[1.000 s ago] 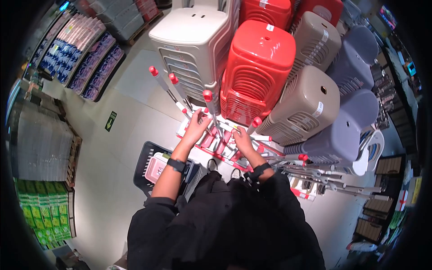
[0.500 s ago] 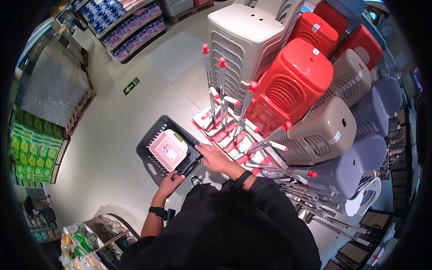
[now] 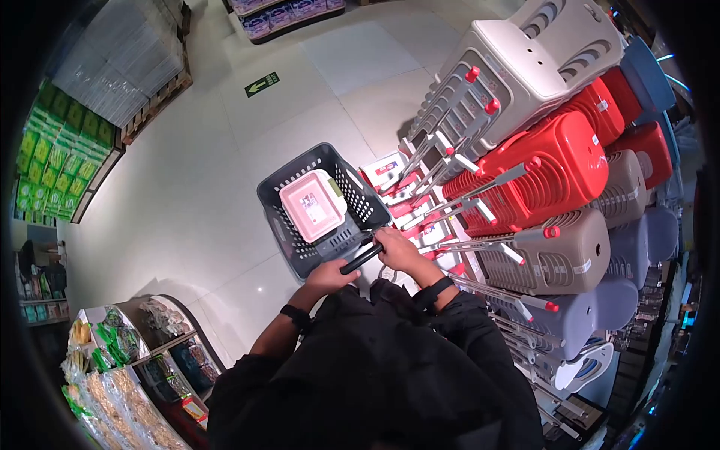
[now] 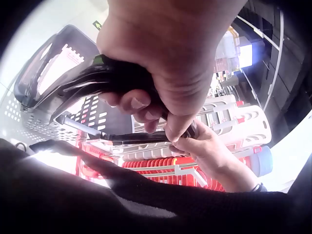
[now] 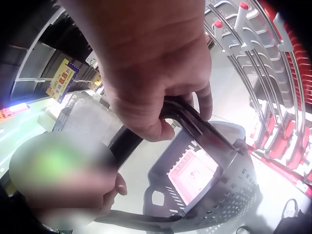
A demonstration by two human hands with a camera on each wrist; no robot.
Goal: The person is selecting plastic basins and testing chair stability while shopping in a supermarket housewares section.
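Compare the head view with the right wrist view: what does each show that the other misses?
Only the head view shows the green arrow sign on the floor, the green packages and the bagged goods in the display at lower left.

Only the right wrist view shows the yellow printed sign.

Both show the left hand and right hand at the black handle of the dark basket, the pink container inside it, and red-tipped poles beside it.
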